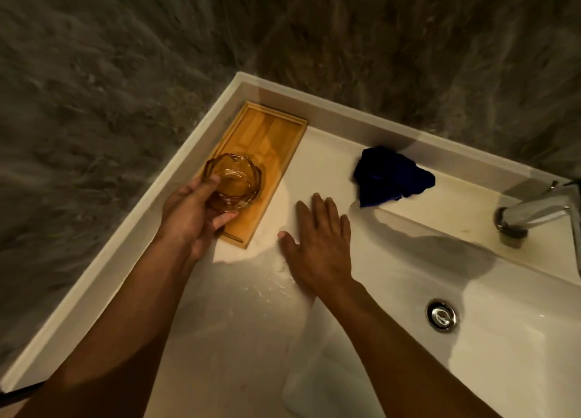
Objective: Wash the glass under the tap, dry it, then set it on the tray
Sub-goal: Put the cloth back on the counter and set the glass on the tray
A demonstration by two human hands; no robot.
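My left hand (188, 216) grips a clear, scalloped glass (234, 181) from its near side, mouth up, over the near half of the wooden tray (267, 134). Whether the glass touches the tray I cannot tell. The tray lies on the white counter at the left of the basin. My right hand (317, 244) rests flat on the counter to the right of the tray, fingers spread, holding nothing. A crumpled dark blue cloth (390, 175) lies on the counter beyond my right hand.
The chrome tap (534, 211) juts in from the right edge over the white basin (518, 370), with the drain (441, 314) below it. Water drops wet the counter near my right wrist. A grey stone wall (125, 71) rises behind the counter's raised rim.
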